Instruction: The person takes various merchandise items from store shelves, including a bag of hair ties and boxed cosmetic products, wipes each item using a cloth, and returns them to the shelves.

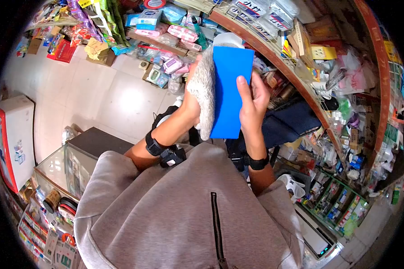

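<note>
A flat, bright blue rectangular object (pixel 232 94), like a box or folder, is held upright in front of my body. My right hand (pixel 255 101) grips its right edge, thumb laid over the blue face. A grey fluffy cloth (pixel 204 85) lies along the left edge of the blue object. My left hand (pixel 193 105) is wrapped round that cloth from the left, with most of its fingers hidden behind it. Something white and rounded (pixel 229 39) shows just beyond the top of the blue object.
Shelves with white packs (pixel 256 18) curve along the upper right, behind a brown shelf edge (pixel 274 54). Pink and blue packets (pixel 170 62) are piled ahead. At left stand a glass counter (pixel 67 170) and a white cabinet with red trim (pixel 18 139). Pale tiled floor (pixel 121 96) lies between.
</note>
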The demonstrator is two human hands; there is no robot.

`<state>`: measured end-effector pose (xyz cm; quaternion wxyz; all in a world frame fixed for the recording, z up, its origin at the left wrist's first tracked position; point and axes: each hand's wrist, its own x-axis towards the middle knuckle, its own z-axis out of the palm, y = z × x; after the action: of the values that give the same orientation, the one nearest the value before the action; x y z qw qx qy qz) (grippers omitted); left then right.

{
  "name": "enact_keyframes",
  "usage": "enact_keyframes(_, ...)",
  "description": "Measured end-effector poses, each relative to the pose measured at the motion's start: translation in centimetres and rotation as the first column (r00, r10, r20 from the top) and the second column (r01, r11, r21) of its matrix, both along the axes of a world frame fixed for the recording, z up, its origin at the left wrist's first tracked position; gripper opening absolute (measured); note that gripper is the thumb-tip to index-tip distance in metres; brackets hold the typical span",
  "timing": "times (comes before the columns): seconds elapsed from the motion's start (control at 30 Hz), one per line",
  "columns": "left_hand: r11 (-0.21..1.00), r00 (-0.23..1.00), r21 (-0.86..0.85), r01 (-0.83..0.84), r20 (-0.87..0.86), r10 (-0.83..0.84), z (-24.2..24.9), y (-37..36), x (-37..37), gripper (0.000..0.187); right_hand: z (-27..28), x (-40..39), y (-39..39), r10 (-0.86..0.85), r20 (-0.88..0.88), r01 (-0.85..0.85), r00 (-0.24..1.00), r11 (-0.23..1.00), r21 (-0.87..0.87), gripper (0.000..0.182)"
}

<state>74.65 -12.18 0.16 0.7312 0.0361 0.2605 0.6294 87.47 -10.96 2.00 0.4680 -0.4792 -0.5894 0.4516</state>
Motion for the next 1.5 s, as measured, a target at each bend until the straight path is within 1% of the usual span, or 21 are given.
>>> enact_keyframes(0.17, 0.999, 1.0, 0.029, -0.026, -0.007, 0.026, -0.7, 1.5, -1.7, 0.057, -0.5, 0.7, -2.4, 0.107, 0.033, -0.102, 0.994, 0.986, -0.13, 0.017)
enact_keyframes(0.2, 0.994, 0.99, 0.079, -0.072, -0.113, 0.081, 0.7, 1.6, -2.1, 0.057, 0.2, 0.4, -2.9, 0.116, -0.005, -0.115, 0.993, 0.98, -0.16, 0.017)
enact_keyframes(0.3, 0.989, 0.996, 0.128, -0.069, -0.045, 0.075, -2.9, 3.4, -3.3, 0.058, -0.5, 2.0, -3.5, 0.244, -0.013, -0.241, 0.97, 0.945, -0.22, 0.017)
enact_keyframes(0.37, 0.915, 0.897, 0.399, 0.065, 0.378, -0.229, -3.4, 3.5, -4.9, 0.056, 0.5, 2.4, -3.1, 0.284, -0.005, -0.277, 0.959, 0.929, -0.247, 0.02)
enact_keyframes(0.43, 0.908, 0.862, 0.408, 0.098, 0.421, -0.282, -4.6, 2.7, -4.6, 0.058, 1.1, 2.1, -2.4, 0.167, -0.093, -0.181, 0.982, 0.968, -0.172, 0.026)
enact_keyframes(0.47, 0.9, 0.822, 0.417, 0.128, 0.463, -0.331, -5.1, 2.3, -4.3, 0.059, 1.2, 1.4, -2.0, 0.069, -0.233, -0.129, 0.97, 0.959, -0.253, 0.031)
enact_keyframes(0.5, 0.899, 0.82, 0.417, 0.135, 0.461, -0.338, -5.2, 1.8, -3.6, 0.059, 1.6, 0.4, -0.3, 0.074, -0.162, -0.099, 0.984, 0.982, -0.158, 0.03)
enact_keyframes(0.57, 0.987, 0.944, -0.022, 0.157, 0.296, -0.143, -5.2, 0.7, -1.5, 0.054, 1.7, -0.4, 0.9, 0.123, 0.083, -0.108, 0.989, 0.98, -0.169, 0.031)
enact_keyframes(0.6, 0.988, 0.97, -0.03, 0.155, 0.195, -0.146, -5.3, 0.4, -0.6, 0.054, 0.7, -1.1, 1.8, 0.016, 0.295, -0.091, 0.955, 0.966, 0.24, 0.033)
enact_keyframes(0.63, 0.988, 0.97, -0.03, 0.152, 0.196, -0.143, -5.3, 0.1, -0.7, 0.054, 1.1, -1.0, 1.6, -0.03, 0.396, -0.079, 0.918, 0.964, 0.254, 0.033)
enact_keyframes(0.7, 0.985, 0.878, 0.029, 0.171, 0.448, -0.166, -5.0, -0.6, -1.4, 0.051, 0.7, 0.3, 1.7, -0.256, 0.602, -0.115, 0.756, 0.854, 0.508, 0.032)
enact_keyframes(0.77, 0.984, 0.905, -0.067, 0.164, 0.407, -0.123, -4.5, -1.0, -1.9, 0.049, 0.7, 2.0, 1.6, -0.206, 0.6, -0.151, 0.773, 0.858, 0.491, 0.035)
enact_keyframes(0.87, 0.978, 0.839, -0.027, 0.205, 0.52, -0.161, -4.1, -1.2, -2.8, 0.049, 0.3, 3.2, 0.3, -0.133, 0.757, -0.318, 0.64, 0.851, 0.419, 0.042)
enact_keyframes(0.97, 0.979, 0.926, -0.121, 0.165, 0.361, -0.111, -3.3, -1.3, -3.0, 0.049, 0.4, 4.0, -0.8, -0.157, 0.817, -0.343, 0.556, 0.851, 0.397, 0.042)
enact_keyframes(1.1, 0.98, 0.879, 0.003, 0.201, 0.441, -0.182, -5.6, -1.2, -1.9, 0.05, 1.0, 5.2, -1.4, -0.234, 0.794, -0.351, 0.561, 0.802, 0.484, 0.044)
enact_keyframes(1.17, 0.972, 0.848, 0.096, 0.215, 0.474, -0.235, -5.3, -1.1, -0.9, 0.052, 2.8, 2.6, -2.0, -0.024, 0.618, -0.236, 0.786, 0.912, 0.335, 0.05)
enact_keyframes(1.2, 0.98, 0.915, 0.023, 0.199, 0.353, -0.194, -4.2, -1.2, -0.5, 0.054, 2.9, 1.3, -2.2, 0.047, 0.529, -0.228, 0.847, 0.932, 0.282, 0.057)
enact_keyframes(1.23, 0.984, 0.963, -0.046, 0.171, 0.22, -0.157, -3.5, -1.2, 0.0, 0.057, 3.0, 0.3, -2.2, 0.12, 0.502, -0.28, 0.857, 0.925, 0.257, 0.061)
enact_keyframes(1.4, 0.99, 0.954, -0.01, 0.142, 0.267, -0.134, -4.6, -1.0, -0.1, 0.062, 0.8, -0.8, -2.8, 0.094, 0.505, -0.25, 0.858, 0.935, 0.25, 0.053)
enact_keyframes(1.47, 0.966, 0.888, 0.171, 0.194, 0.388, -0.247, -5.1, -0.8, -1.2, 0.065, 1.0, -0.7, -3.3, 0.129, 0.501, -0.279, 0.856, 0.93, 0.238, 0.048)
enact_keyframes(1.5, 0.973, 0.901, 0.186, 0.136, 0.386, -0.2, -5.1, -0.4, -1.6, 0.067, 1.0, -0.3, -3.5, 0.167, 0.5, -0.311, 0.849, 0.925, 0.219, 0.048)
